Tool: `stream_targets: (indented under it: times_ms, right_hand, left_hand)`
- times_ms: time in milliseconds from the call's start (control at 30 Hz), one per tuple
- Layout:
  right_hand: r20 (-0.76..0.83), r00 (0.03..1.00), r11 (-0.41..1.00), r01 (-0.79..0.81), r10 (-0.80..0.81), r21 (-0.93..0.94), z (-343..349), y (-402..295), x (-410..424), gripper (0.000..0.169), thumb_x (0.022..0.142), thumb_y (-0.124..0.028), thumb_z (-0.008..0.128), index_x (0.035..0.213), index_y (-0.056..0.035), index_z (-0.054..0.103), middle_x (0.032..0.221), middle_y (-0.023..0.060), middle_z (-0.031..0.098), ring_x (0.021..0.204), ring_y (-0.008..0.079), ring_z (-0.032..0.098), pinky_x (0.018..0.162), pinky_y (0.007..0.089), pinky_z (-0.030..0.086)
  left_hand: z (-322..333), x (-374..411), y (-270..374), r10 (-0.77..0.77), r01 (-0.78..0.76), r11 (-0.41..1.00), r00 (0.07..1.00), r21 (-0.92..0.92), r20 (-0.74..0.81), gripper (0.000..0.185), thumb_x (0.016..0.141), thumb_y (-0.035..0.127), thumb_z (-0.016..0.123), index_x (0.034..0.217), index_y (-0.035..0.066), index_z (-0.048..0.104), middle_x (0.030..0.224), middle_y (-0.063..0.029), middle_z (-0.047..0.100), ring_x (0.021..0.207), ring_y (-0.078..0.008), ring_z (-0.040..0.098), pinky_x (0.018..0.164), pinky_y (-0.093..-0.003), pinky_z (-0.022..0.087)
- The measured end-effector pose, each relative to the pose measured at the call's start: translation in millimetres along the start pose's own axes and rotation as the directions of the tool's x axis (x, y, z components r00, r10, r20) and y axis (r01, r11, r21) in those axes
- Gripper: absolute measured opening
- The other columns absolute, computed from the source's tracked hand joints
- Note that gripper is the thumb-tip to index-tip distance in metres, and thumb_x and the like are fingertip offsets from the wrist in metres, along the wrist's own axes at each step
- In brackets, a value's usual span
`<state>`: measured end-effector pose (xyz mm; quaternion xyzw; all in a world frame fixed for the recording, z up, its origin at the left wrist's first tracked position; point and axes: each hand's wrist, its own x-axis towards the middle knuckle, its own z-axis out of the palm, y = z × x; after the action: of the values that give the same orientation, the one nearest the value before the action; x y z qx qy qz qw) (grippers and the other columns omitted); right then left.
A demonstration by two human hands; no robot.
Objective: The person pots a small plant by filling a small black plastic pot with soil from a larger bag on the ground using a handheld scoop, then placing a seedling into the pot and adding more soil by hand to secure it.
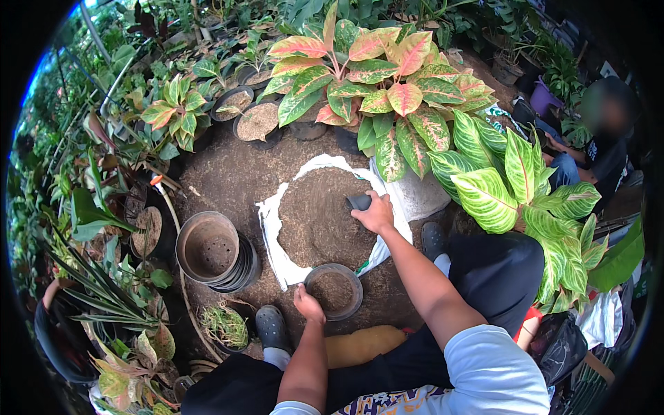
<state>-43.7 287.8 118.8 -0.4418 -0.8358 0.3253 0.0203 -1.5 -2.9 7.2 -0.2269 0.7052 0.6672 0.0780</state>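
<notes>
A white sack (274, 244) with its rim rolled down stands open before me, filled with brown potting mix (321, 218). My right hand (374, 211) grips a small dark scoop or cup (359, 202) at the right side of the mix; its lower part is partly hidden. Below the sack's near edge is a dark plastic pot (355, 306) with mix inside. My left hand (309, 305) is at this pot's left rim, thumb and fingers on the rim.
Stacked empty pots (207, 249) stand at the left, above a pot of grassy plants (225, 326). A hose (179, 244) curves past them. Potted aglaonemas (363, 78) line the far side and right (508, 181). Another person (604, 140) sits at the far right.
</notes>
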Motion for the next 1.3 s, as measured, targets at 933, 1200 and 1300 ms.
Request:
stream_targets:
  times_ms: [933, 1200, 1300]
  right_hand:
    - [0.09, 0.986, 0.953, 0.161, -0.143, -0.256, 28, 43, -51, 0.095, 0.069, -0.024, 0.09, 0.15, -0.0213, 0.041, 0.141, 0.0238, 0.038, 0.133, 0.0454, 0.04, 0.102, 0.0502, 0.052]
    - [0.006, 0.99, 0.979, 0.142, -0.143, -0.147, 5, 37, -54, 0.099, 0.069, -0.029, 0.091, 0.152, -0.0184, 0.038, 0.14, 0.0243, 0.038, 0.131, 0.0454, 0.04, 0.105, 0.0507, 0.049]
    - [0.024, 0.997, 0.981, 0.073, -0.069, -0.181, 9, 38, -66, 0.098, 0.07, -0.03, 0.091, 0.152, -0.0168, 0.038, 0.138, 0.0245, 0.038, 0.13, 0.0457, 0.041, 0.105, 0.0514, 0.049]
  left_hand:
    - [0, 0, 1, 0.01, -0.011, 0.999, 1.0, 0.053, 0.009, 0.043, 0.105, 0.03, 0.05, 0.113, -0.009, 0.067, 0.109, -0.0169, 0.069, 0.099, -0.0246, 0.059, 0.097, -0.0388, 0.045]
    - [2, 0, 1, 0.029, -0.031, 0.999, 0.998, 0.038, 0.051, 0.039, 0.105, 0.031, 0.054, 0.1, -0.006, 0.066, 0.098, -0.0115, 0.066, 0.09, -0.0209, 0.055, 0.088, -0.0383, 0.045]
    - [3, -2, 2, 0.037, -0.039, 0.999, 0.998, 0.032, 0.054, 0.037, 0.104, 0.031, 0.057, 0.095, -0.004, 0.066, 0.093, -0.0082, 0.065, 0.087, -0.0183, 0.053, 0.086, -0.0369, 0.045]
